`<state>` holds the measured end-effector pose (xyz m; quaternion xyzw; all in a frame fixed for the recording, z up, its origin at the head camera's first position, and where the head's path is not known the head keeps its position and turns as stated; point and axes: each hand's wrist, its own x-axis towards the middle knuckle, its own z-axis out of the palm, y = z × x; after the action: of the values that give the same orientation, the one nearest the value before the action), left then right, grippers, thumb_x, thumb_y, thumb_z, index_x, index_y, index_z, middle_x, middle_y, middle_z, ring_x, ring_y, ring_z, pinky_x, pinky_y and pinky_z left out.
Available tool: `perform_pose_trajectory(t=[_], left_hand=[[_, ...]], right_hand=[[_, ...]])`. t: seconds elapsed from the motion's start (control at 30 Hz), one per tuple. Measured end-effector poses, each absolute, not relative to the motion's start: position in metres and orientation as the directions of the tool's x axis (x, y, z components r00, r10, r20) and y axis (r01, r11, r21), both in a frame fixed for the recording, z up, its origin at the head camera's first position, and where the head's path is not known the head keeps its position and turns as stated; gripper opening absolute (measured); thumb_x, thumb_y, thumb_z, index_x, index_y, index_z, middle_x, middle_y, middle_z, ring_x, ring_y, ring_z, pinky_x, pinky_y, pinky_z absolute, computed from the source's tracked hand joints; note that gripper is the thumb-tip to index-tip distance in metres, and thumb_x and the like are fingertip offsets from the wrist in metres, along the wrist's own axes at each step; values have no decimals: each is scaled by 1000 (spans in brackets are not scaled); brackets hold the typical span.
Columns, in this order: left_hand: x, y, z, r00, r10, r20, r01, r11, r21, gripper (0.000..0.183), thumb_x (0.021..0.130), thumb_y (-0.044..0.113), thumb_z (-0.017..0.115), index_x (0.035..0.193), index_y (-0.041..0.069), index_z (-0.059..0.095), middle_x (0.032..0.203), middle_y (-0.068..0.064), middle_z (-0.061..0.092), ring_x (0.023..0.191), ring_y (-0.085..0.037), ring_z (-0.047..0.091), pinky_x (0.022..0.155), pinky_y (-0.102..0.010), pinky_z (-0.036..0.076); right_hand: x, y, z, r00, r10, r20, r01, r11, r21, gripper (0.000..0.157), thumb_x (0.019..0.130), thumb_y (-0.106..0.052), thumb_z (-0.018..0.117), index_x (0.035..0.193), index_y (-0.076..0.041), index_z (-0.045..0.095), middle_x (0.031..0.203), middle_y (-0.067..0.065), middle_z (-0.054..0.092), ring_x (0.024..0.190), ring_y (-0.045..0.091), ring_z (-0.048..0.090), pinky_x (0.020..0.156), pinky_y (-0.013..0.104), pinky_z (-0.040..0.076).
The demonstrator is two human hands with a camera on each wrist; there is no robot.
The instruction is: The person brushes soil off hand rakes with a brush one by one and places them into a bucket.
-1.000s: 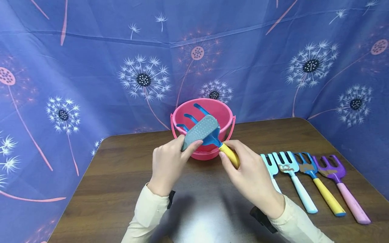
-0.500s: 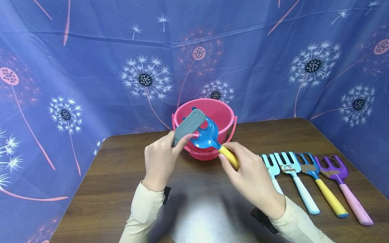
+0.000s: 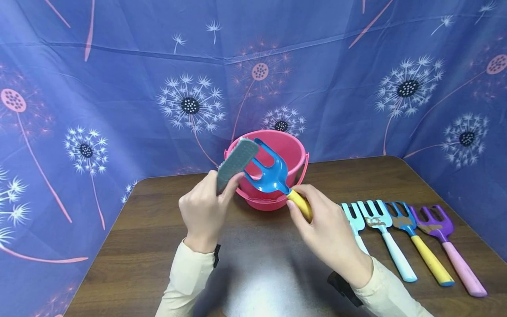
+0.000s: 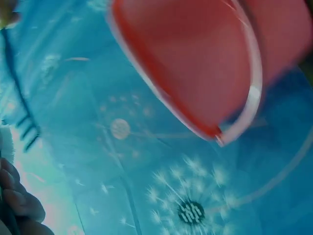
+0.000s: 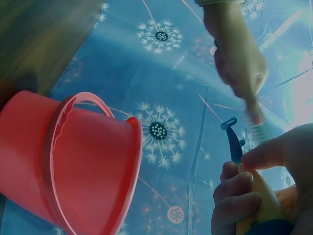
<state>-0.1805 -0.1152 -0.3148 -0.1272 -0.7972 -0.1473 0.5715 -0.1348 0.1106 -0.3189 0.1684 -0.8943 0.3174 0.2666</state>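
Note:
My left hand [image 3: 203,209] grips a grey scrubbing brush [image 3: 237,160], its pale bristles showing along the far left edge. In my right hand [image 3: 326,220] is the yellow handle of a blue toy hand rake [image 3: 271,176], held up with its prongs toward the upper left. The brush overlaps the tips of the prongs in the head view. Behind both stands a pink bucket [image 3: 293,149], upright on the table. The right wrist view shows my right fingers [image 5: 239,203] curled round the handle [image 5: 261,200], with the left hand [image 5: 239,58] beyond.
On the right of the wooden table [image 3: 138,246] lie a light-blue rake [image 3: 390,242], a second partly covered one [image 3: 356,220], a blue-and-yellow rake [image 3: 425,251] and a purple-and-pink rake [image 3: 451,251]. Several show brown smears. A blue dandelion-print cloth [image 3: 336,88] hangs behind.
The brush has moved left off the rake's blade toward its prong tips, along with my left hand. The rake has turned so its blade faces up more; the right hand stays nearly in place.

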Motion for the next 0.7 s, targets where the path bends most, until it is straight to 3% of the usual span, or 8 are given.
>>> perform_pose_trajectory(t=[0.13,0.27,0.47,0.57,0.7], left_hand=[[-169,-107,-310,-410,60,910,466,871,153,66,100,66,41,70,8,46,49,0,34,41,-11,29,42,-24,19],[-160,-98,-307,-538,165,827,534,826,182,65,101,68,34,71,11,47,53,4,33,44,-9,29,43,-23,22],[-161,-88,-313,-693,264,671,547,798,252,53,99,58,55,69,15,45,55,8,30,47,-8,31,46,-22,23],[-164,-87,-316,-711,266,651,530,811,248,53,99,58,55,70,15,46,54,8,31,46,-9,33,46,-23,25],[-168,-89,-316,-664,263,700,499,853,153,60,98,67,43,69,15,46,53,8,32,44,-9,33,44,-24,24]], right_hand=[[-137,112,-319,-781,-113,615,-474,749,-464,31,92,-19,74,120,-11,63,89,-2,60,68,10,49,58,25,43],[-138,114,-319,-758,-108,643,-488,748,-450,29,92,-17,73,119,-11,63,86,-2,58,66,9,48,58,25,41],[-138,114,-319,-742,-92,664,-499,738,-455,29,91,-14,74,118,-9,64,85,-1,59,65,9,47,56,24,41],[-138,114,-320,-740,-86,667,-499,735,-459,29,91,-13,74,118,-8,65,84,0,60,64,10,47,55,24,40],[-139,114,-321,-741,-100,663,-504,736,-452,28,91,-13,73,118,-8,65,83,0,60,65,9,47,56,23,41]])
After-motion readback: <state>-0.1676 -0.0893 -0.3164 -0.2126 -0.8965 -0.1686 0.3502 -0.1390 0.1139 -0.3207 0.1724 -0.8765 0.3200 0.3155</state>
